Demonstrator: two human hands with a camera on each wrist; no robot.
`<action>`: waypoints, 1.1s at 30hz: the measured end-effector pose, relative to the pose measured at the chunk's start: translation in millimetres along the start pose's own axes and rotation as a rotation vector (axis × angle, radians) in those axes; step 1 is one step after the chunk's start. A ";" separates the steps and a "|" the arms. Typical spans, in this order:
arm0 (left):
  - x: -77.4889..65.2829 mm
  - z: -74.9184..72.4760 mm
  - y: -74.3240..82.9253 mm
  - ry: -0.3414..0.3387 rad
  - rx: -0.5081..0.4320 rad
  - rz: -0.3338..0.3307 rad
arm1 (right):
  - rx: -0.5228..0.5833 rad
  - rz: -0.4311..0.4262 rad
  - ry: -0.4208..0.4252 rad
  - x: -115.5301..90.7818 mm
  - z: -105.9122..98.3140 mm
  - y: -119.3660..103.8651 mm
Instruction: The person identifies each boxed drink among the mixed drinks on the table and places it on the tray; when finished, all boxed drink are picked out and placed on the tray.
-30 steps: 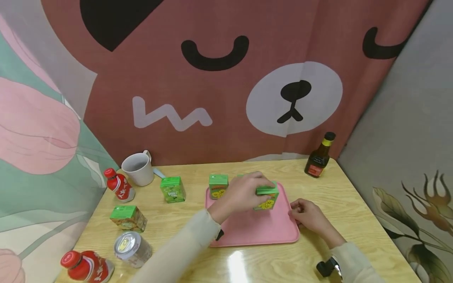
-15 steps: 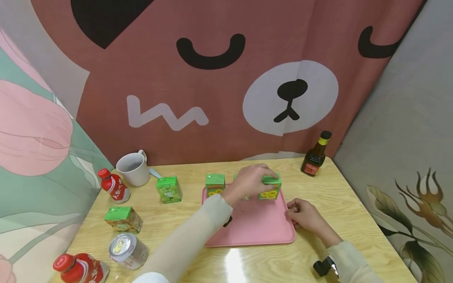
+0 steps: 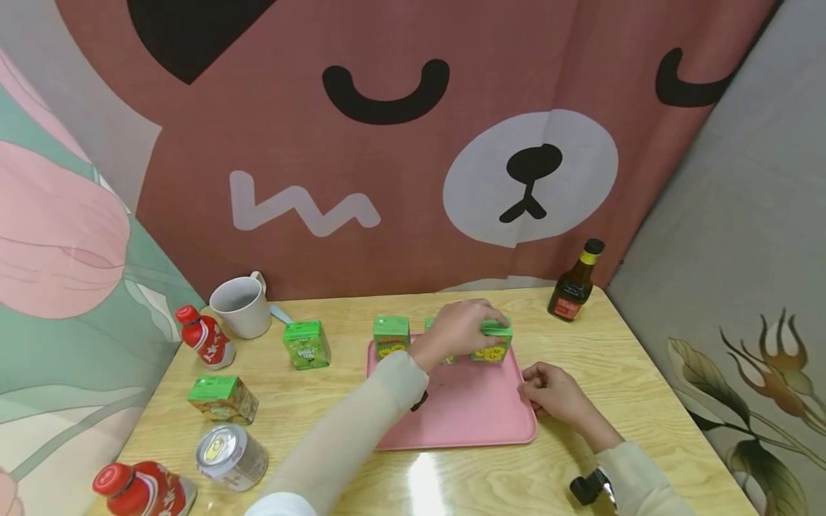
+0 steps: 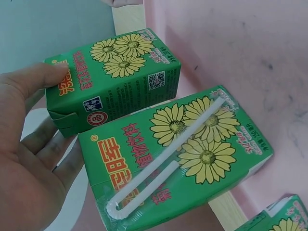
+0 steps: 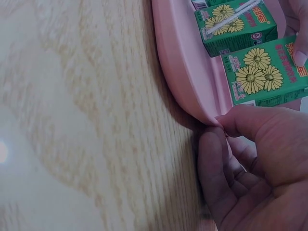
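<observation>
One green carton [image 4: 115,82] in the pinching left hand [image 3: 457,331], pink tray rim [image 5: 174,72] in the pinching right hand [image 3: 560,394].

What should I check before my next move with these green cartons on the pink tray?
1. Left hand has the rightmost carton: ok, thumb and fingers hold it.
2. Right hand steadies the pink tray: ok, it pinches the right edge.
3. Rightmost carton upright: ok, it looks upright in the head view.
4. Its base fully seated on the tray: cannot tell, no view shows the underside.
5. Dark bottle out of the way: ok, it stands apart, beyond the tray to the right.
6. Left hand free for another item: not ok, it holds that carton.
</observation>
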State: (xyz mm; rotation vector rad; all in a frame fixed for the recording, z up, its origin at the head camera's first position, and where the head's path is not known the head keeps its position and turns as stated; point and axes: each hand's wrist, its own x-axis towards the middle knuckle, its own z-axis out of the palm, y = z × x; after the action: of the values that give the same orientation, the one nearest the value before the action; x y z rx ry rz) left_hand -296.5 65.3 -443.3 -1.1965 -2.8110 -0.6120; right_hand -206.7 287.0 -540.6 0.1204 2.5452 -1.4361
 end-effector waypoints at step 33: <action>4.0 9.5 -1.1 -0.027 0.040 -0.025 | 0.048 0.014 -0.016 -0.8 -0.5 0.4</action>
State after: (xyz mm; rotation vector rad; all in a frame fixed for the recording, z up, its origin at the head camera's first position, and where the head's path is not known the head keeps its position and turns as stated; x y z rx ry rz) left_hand -298.8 70.8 -451.8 -1.1741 -2.8502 -0.5419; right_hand -205.9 287.7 -540.5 0.1333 2.4931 -1.4876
